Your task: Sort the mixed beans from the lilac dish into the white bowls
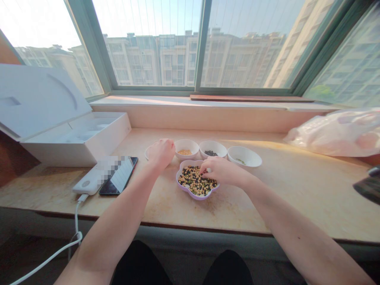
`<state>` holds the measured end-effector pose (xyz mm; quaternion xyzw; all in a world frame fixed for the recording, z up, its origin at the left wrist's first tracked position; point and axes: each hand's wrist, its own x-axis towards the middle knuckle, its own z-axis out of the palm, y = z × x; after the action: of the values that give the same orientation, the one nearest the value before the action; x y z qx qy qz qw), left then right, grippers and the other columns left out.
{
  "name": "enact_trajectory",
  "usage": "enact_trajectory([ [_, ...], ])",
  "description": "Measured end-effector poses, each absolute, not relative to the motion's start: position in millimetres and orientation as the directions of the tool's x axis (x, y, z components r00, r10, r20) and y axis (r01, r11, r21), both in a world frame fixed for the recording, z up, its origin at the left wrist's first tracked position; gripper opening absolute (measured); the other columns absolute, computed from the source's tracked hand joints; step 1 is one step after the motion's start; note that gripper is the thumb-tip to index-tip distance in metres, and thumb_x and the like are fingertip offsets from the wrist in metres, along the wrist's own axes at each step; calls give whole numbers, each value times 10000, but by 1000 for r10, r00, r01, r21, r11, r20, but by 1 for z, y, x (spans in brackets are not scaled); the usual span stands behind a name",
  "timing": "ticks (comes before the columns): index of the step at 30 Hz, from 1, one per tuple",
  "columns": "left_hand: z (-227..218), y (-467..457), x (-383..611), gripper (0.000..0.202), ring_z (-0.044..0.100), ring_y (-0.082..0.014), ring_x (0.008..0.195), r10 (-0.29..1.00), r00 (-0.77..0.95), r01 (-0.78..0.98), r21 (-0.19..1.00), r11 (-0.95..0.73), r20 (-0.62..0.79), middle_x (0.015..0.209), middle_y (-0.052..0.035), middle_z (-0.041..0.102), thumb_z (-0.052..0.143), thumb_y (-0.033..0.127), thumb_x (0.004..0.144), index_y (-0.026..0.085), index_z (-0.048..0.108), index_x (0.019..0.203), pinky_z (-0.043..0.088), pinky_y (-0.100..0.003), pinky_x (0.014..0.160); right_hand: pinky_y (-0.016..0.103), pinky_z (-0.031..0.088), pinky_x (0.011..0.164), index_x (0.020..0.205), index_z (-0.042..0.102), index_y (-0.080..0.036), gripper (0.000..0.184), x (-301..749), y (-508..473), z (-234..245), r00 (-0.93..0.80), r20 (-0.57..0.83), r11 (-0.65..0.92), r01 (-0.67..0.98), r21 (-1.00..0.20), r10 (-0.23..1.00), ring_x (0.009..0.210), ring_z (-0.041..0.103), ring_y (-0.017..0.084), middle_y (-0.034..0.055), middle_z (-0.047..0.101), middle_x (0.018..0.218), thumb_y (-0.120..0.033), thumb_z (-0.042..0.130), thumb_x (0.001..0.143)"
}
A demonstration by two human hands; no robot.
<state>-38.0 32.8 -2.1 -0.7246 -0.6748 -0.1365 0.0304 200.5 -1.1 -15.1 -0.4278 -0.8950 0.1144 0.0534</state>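
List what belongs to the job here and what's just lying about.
Job: left hand, right hand, lilac bowl of mixed beans, white bowls.
Lying about: phone, power bank, white box, plastic bag.

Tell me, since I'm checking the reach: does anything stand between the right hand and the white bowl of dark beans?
Nothing visible does. The right hand is over the purple-rimmed, flower-shaped dish, and the white bowl of dark beans sits just beyond, past the dish's far rim.
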Motion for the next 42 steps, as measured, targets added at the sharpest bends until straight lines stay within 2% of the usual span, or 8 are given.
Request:
enact_trajectory([
  [9, -5, 30, -33, 375, 709, -287, 999, 942, 118, 967, 181, -181, 316, 1139, -122, 739, 407, 264, 1004, 203, 777, 998, 527, -374, 840, 350, 502, 870, 921, 826, -221, 195, 197, -8, -7, -657, 26, 631, 711, -310, 754, 965, 698, 238, 72, 772, 1015, -182, 638, 885],
  [15, -7, 27, -27, 328, 683, -223, 930, 872, 366, 851, 263, -455, 325, 1050, -97, 729, 457, 215, 996, 181, 778, 940, 508, -330, 849, 334, 489, 816, 887, 796, -203, 163, 195, -10, -9, -682, 138, 668, 622, -408, 718, 899, 676, 209, 71, 748, 990, -241, 641, 919],
  [20, -10, 17, -14, 274, 687, -194, 907, 735, 634, 673, 295, -678, 242, 975, -53, 747, 512, 134, 949, 199, 776, 924, 508, -294, 833, 346, 491, 829, 940, 798, -186, 206, 206, 2, -10, -405, 384, 546, 732, -407, 830, 873, 671, 215, 77, 762, 966, -259, 605, 950],
  [24, -14, 6, 0, 239, 699, -211, 1025, 572, 806, 524, 265, -810, 153, 1105, -55, 751, 556, 174, 950, 208, 766, 1057, 527, -313, 927, 362, 512, 859, 990, 800, -179, 207, 222, 16, -13, -185, 481, 389, 845, -368, 857, 889, 694, 232, 88, 788, 1024, -234, 608, 935],
  [27, -19, 1, 7, 230, 688, -244, 1119, 483, 867, 443, 254, -860, 125, 1231, -89, 720, 605, 218, 946, 172, 749, 1120, 525, -345, 1006, 367, 519, 892, 1047, 798, -167, 243, 230, 24, -16, -136, 480, 324, 885, -335, 867, 952, 711, 251, 104, 791, 1087, -213, 581, 950],
  [33, -27, 3, 12, 234, 692, -242, 1097, 469, 876, 433, 242, -868, 114, 1250, -86, 714, 615, 201, 950, 201, 757, 1136, 535, -350, 987, 372, 513, 947, 1125, 786, -153, 284, 232, 28, -18, -96, 435, 240, 927, -288, 895, 1030, 713, 270, 131, 779, 1126, -263, 567, 982],
  [37, -28, 6, 12, 218, 693, -211, 1071, 473, 871, 431, 253, -866, 132, 1199, -56, 736, 626, 133, 920, 219, 772, 1058, 523, -301, 983, 378, 508, 962, 1148, 778, -164, 286, 229, 26, -18, -93, 412, 238, 919, -315, 906, 1039, 710, 269, 117, 778, 1115, -307, 608, 969],
  [42, -28, 6, 13, 175, 697, -194, 943, 479, 864, 425, 287, -859, 154, 1067, -64, 750, 618, 87, 908, 171, 771, 910, 526, -289, 897, 387, 509, 947, 1118, 786, -184, 266, 227, 24, -17, -103, 411, 256, 907, -336, 906, 1017, 707, 269, 101, 774, 1131, -333, 631, 961],
])
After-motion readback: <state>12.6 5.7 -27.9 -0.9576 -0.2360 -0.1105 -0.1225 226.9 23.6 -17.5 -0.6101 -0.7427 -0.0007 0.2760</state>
